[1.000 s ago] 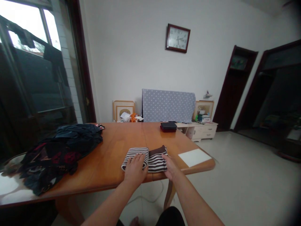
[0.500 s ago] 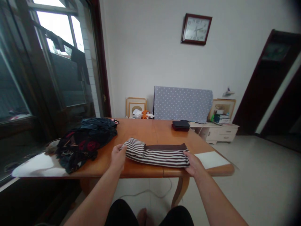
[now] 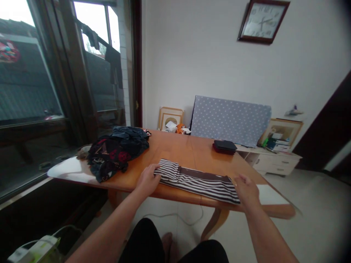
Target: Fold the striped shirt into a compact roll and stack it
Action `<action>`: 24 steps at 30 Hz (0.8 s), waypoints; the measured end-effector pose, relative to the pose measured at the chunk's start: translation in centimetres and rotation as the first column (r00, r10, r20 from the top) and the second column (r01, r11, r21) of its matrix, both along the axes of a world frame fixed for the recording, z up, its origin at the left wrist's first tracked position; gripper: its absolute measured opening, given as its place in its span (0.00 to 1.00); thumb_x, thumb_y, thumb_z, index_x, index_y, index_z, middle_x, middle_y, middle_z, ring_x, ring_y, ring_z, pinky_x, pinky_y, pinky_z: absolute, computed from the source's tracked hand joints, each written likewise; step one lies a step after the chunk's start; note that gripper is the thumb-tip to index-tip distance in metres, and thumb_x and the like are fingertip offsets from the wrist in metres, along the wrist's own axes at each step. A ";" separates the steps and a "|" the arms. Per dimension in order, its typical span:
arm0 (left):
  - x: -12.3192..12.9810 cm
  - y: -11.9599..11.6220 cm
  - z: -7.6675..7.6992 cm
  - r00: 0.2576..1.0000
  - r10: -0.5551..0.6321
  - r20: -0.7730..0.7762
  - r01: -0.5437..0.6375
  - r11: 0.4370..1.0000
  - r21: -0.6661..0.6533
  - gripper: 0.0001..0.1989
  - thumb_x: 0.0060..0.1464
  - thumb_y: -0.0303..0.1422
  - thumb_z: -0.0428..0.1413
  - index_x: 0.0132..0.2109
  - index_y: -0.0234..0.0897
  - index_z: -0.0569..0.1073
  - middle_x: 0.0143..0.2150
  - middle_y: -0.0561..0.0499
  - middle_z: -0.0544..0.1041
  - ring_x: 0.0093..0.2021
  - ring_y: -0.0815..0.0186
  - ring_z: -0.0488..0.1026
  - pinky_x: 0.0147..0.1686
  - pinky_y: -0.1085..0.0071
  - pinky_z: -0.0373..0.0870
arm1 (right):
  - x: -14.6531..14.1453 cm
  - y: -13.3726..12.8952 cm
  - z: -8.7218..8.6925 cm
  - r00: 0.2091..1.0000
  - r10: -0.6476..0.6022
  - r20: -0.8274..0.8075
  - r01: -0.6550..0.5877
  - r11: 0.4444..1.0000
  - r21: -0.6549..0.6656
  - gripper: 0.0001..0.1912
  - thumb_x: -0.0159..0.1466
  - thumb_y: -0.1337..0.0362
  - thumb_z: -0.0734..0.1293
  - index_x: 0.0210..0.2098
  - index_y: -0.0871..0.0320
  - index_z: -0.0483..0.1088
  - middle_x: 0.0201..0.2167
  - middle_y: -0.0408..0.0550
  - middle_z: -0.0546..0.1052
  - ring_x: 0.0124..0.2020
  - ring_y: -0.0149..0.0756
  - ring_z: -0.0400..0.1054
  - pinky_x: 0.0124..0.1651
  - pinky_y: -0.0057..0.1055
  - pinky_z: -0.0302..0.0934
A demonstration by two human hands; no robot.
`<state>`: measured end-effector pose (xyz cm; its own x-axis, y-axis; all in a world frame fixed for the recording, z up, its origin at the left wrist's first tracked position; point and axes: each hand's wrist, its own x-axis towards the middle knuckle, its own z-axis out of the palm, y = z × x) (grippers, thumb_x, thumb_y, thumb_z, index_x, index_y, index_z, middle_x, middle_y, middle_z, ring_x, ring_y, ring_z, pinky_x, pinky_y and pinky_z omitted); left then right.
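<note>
A brown-and-white striped piece of clothing [image 3: 208, 185] lies as a long folded strip along the near edge of the wooden table [image 3: 175, 146]. Its left end is doubled over into a thicker block, and a plain brown band shows along its far side. My left hand [image 3: 148, 180] is closed at the left end, thumb and fingers pinching the folded edge. At the right end is my right hand [image 3: 248, 191], its fingers curled and slightly blurred over the cloth's edge. Whether those fingers grip the cloth is not clear.
A heap of dark clothes [image 3: 117, 149] lies on the table's left. Dark folded items [image 3: 225, 147] are stacked near the far right edge. A pale sheet [image 3: 271, 194] lies at the right end. Behind stands a white cabinet [image 3: 274, 164]; a window door [image 3: 95, 73] is on the left.
The view has turned left and tilted. The striped cloth now lies flatter on the table. My right hand has risen slightly at its end, fingers curled; my left hand stays at the folded end.
</note>
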<state>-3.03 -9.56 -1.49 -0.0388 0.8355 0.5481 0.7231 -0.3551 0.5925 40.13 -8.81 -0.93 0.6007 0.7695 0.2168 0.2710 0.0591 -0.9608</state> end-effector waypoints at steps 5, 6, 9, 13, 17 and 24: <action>-0.6 -1.1 0.4 0.982 -0.163 -0.101 0.164 0.986 0.011 0.26 0.47 0.24 0.54 0.55 0.41 0.71 0.56 0.46 0.74 0.59 0.54 0.68 0.62 0.57 0.60 | -6.0 -0.2 2.3 0.966 0.255 -0.039 -0.256 0.966 -0.036 0.17 0.55 0.57 0.70 0.41 0.59 0.76 0.34 0.51 0.81 0.36 0.42 0.76 0.34 0.31 0.68; -0.8 -1.2 0.4 0.980 -0.171 -0.103 0.173 0.985 0.011 0.26 0.47 0.24 0.55 0.55 0.41 0.71 0.57 0.46 0.74 0.59 0.54 0.68 0.63 0.57 0.60 | -7.7 -0.2 2.6 0.942 0.327 -0.073 -0.331 0.941 -0.061 0.15 0.54 0.58 0.71 0.39 0.58 0.76 0.32 0.49 0.81 0.33 0.40 0.75 0.29 0.29 0.66; -1.4 -1.0 -0.1 0.984 -0.164 -0.071 0.165 0.986 0.001 0.26 0.48 0.26 0.56 0.56 0.40 0.71 0.57 0.45 0.73 0.60 0.54 0.68 0.63 0.58 0.61 | -12.6 0.2 3.0 0.862 0.475 -0.174 -0.499 0.857 -0.131 0.08 0.55 0.62 0.70 0.33 0.58 0.74 0.27 0.48 0.79 0.25 0.34 0.72 0.22 0.24 0.60; -1.8 -0.6 -0.9 0.991 -0.133 0.014 0.133 0.991 -0.008 0.24 0.51 0.28 0.56 0.57 0.39 0.70 0.55 0.44 0.74 0.58 0.54 0.70 0.61 0.58 0.63 | -17.6 2.0 3.1 0.787 0.549 -0.281 -0.606 0.773 -0.188 0.05 0.56 0.64 0.70 0.31 0.58 0.71 0.20 0.44 0.76 0.20 0.30 0.69 0.20 0.22 0.56; -1.8 -0.6 -1.0 0.992 -0.118 0.052 0.120 0.992 -0.036 0.25 0.49 0.27 0.58 0.56 0.40 0.71 0.55 0.44 0.75 0.57 0.53 0.70 0.61 0.57 0.62 | -20.8 4.6 2.8 0.785 0.551 -0.284 -0.612 0.761 -0.214 0.07 0.54 0.65 0.72 0.29 0.57 0.69 0.16 0.42 0.72 0.17 0.30 0.67 0.20 0.22 0.55; -1.8 -0.7 -1.2 0.986 -0.119 0.116 0.120 0.993 0.004 0.25 0.46 0.25 0.59 0.54 0.43 0.73 0.53 0.46 0.75 0.57 0.53 0.70 0.61 0.58 0.62 | -23.9 7.2 1.4 0.837 0.514 -0.187 -0.544 0.819 -0.184 0.19 0.45 0.71 0.74 0.36 0.54 0.72 0.27 0.43 0.79 0.31 0.35 0.74 0.28 0.24 0.61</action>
<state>-4.79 -10.24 -2.70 -0.0015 0.8397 0.5430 0.6020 -0.4328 0.6710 16.25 -1.58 0.43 0.0968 0.9943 -0.0449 0.1384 -0.0582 -0.9887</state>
